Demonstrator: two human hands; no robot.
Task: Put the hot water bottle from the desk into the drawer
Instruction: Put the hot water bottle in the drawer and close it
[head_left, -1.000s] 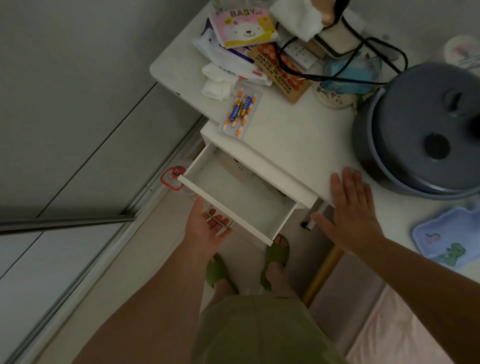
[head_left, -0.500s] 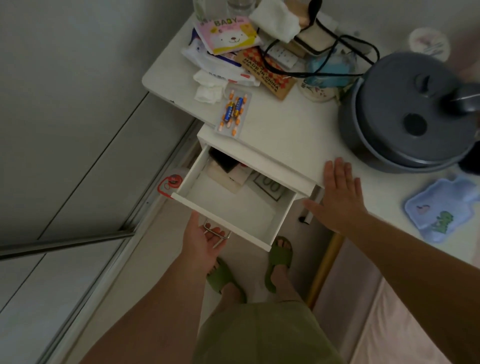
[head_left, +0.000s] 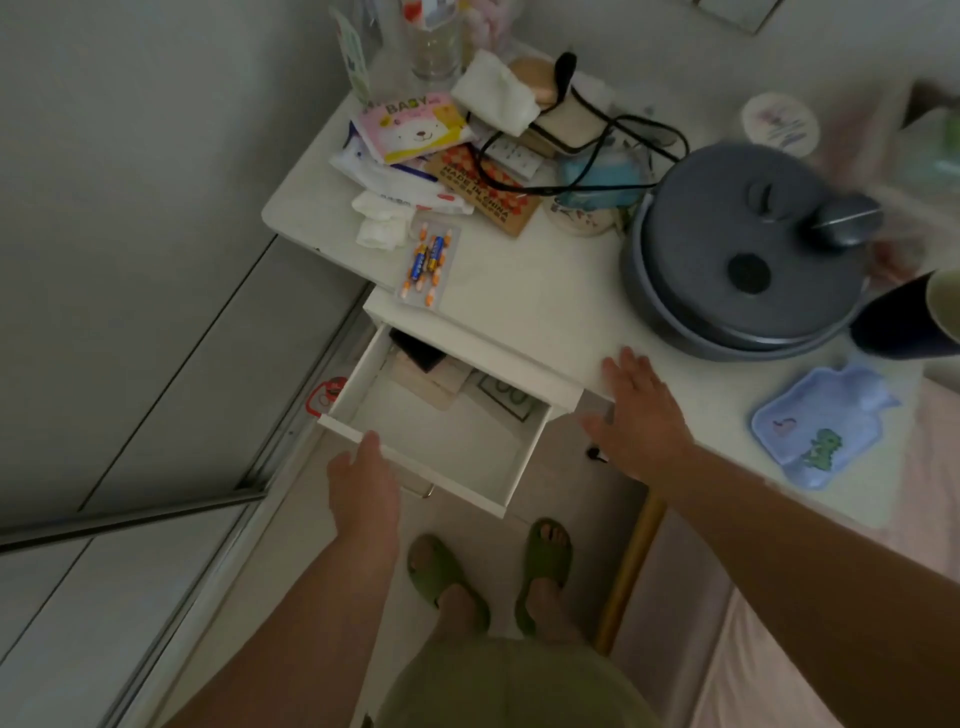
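- Head view: hot water bottle (head_left: 823, 426), blue with a green dinosaur print, lies flat on the counter (head_left: 524, 291) near its front right edge, well apart from the drawer (head_left: 441, 436). Not yet picked up.
- Risk: bottle sits close to the counter edge by the bed; a sloppy reach could nudge it off the side.
- Risk: if it is filled, it will be floppy and heavy, so a one-corner pinch may let it sag and slip. Can't tell fill level from here.
- Right hand (head_left: 641, 415) lies flat, fingers spread, on the counter's front edge, grip released, holding nothing. It is nearest the bottle, so likely the one to fetch it.
- Dark cup (head_left: 906, 317) and grey pot (head_left: 743, 249) stand just behind the bottle; a reach over could clip the cup.
- Left hand (head_left: 363, 478) is at the drawer's front panel, thumb over the top lip; fingers are hidden under it, so I cannot tell how tightly the grip is closed.
- Drawer is pulled far out; pulling further may tip or drop it off its runners.
- Back of the drawer already holds boxes (head_left: 431, 371) and a paper; front half is bare, bottle should go there or it may block closing.
- Battery pack (head_left: 428, 260) overhangs the counter edge above the drawer and could be knocked in.
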